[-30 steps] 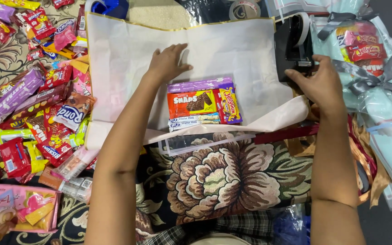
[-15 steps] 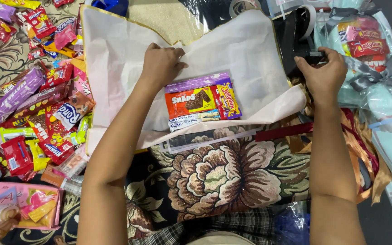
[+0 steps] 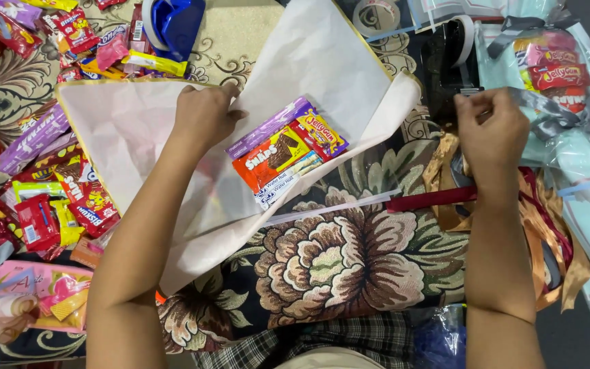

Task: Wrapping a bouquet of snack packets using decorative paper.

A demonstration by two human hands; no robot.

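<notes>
A large sheet of white wrapping paper (image 3: 322,61) lies turned at an angle on a floral carpet (image 3: 329,263). On it sits a small stack of snacks: an orange packet (image 3: 271,158), a purple bar (image 3: 268,128) and a yellow-and-red packet (image 3: 322,133). My left hand (image 3: 203,116) grips a fold of the paper just left of the snacks. My right hand (image 3: 489,130) is off the paper to the right, its fingers pinched together just below a black tape dispenser (image 3: 448,61). Whether anything is between those fingers I cannot make out.
Several loose snack packets (image 3: 42,171) cover the floor at left. A blue object (image 3: 175,20) and a tape roll (image 3: 377,15) lie at the top. A cellophane-wrapped snack bundle with grey ribbon (image 3: 554,75) sits at right, with a red ribbon (image 3: 431,200) and orange ribbons (image 3: 548,225) below it.
The paper has been swung round and bunched, carrying the snacks with it. My left hand has closed on a fold. My right hand has come off the tape dispenser and moved down.
</notes>
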